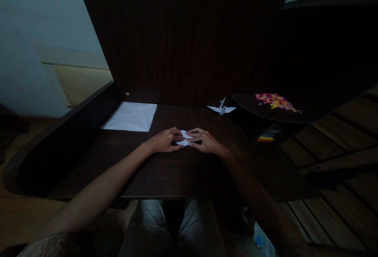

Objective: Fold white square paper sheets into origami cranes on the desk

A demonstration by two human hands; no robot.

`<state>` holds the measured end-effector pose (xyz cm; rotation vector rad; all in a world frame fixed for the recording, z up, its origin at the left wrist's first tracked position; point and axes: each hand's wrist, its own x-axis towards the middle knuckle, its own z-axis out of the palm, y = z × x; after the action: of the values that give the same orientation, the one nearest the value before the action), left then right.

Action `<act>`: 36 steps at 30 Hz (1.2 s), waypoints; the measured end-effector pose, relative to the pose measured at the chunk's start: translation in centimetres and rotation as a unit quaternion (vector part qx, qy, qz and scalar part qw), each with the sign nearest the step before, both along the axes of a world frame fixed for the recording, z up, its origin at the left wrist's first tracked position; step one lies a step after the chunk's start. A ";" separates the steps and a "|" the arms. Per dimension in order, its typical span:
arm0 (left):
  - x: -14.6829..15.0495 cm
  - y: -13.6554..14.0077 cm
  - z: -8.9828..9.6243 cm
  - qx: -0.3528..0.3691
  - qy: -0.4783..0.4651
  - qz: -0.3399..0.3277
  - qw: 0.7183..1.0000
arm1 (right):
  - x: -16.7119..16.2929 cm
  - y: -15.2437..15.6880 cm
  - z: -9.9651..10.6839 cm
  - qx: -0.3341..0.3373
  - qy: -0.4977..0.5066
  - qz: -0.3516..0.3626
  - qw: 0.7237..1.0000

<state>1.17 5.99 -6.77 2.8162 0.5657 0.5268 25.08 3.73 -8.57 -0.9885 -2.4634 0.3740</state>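
A small piece of folded white paper (185, 135) lies on the dark wooden desk, in the middle between both hands. My left hand (169, 139) presses on its left side, fingers bent and thumb at the near edge. From the right, my right hand (203, 140) holds the other side with its fingertips close together. The fingers cover part of the paper, so its full shape is hidden. A finished paper crane (221, 109) stands near the back of the desk, right of the hands. To the left is a stack of white paper sheets (132, 117).
A raised curved shelf (251, 103) on the right bears a heap of small pink, red and yellow pieces (276, 101). Beneath it sits a yellow-edged item (265, 138). A dark side panel (65, 138) bounds the desk's left, and a tall back panel (189, 40) rises behind.
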 end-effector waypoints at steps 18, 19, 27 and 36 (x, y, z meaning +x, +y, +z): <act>0.2 0.2 -0.6 0.027 -0.002 -0.019 0.999 | -0.5 -0.2 -0.1 0.043 0.021 -0.013 0.999; 0.2 0.2 -0.6 0.030 0.000 -0.018 0.999 | -0.5 -0.2 0.0 0.045 0.019 -0.014 0.999; 0.2 -0.1 -0.3 0.017 -0.003 -0.008 1.000 | -0.7 -0.4 0.1 0.055 0.026 -0.037 0.997; 0.0 -0.6 -0.1 -0.027 -0.019 0.017 0.999 | -0.9 -0.5 0.3 0.059 0.012 -0.094 0.994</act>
<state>1.22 5.43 -6.82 2.7453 0.6113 0.5608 24.13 3.19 -8.26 -1.1460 -2.3169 0.1762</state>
